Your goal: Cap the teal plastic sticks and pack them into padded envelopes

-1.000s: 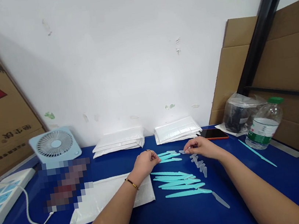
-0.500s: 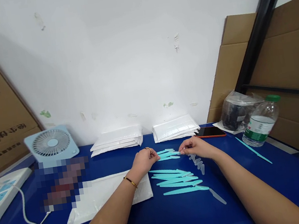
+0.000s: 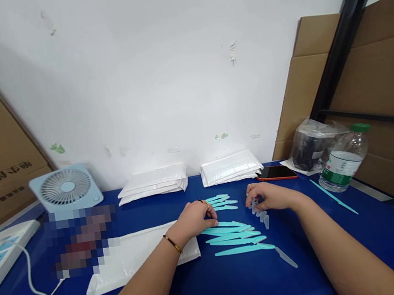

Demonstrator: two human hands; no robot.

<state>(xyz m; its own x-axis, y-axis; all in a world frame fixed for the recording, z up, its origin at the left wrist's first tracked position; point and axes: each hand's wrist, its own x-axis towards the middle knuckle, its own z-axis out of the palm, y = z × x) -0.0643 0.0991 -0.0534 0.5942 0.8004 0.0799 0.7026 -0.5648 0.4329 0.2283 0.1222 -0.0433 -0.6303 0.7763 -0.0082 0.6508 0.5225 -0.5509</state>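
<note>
My left hand (image 3: 197,219) has its thumb and fingers closed on the left end of a turquoise razor (image 3: 226,223), the top one of the lower group. More turquoise razors (image 3: 237,242) lie below it, and the lowest touches a long translucent cap (image 3: 286,257). Beyond my left hand is another small group of turquoise razors (image 3: 226,207). My right hand (image 3: 268,197) pinches a small translucent cap (image 3: 253,206) at the top of a short row of caps (image 3: 266,220).
A white padded envelope (image 3: 131,254) lies under my left wrist. White envelope stacks (image 3: 154,183) stand by the wall, beside a phone (image 3: 277,172). At the right are a bottle (image 3: 342,166), a bagged dark object (image 3: 305,151) and a lone turquoise stick (image 3: 334,196); a fan (image 3: 66,188) is left.
My left hand has moved from the upper razors down to the lower group. My right hand has let go of an upper razor's tip and shifted right to the caps.
</note>
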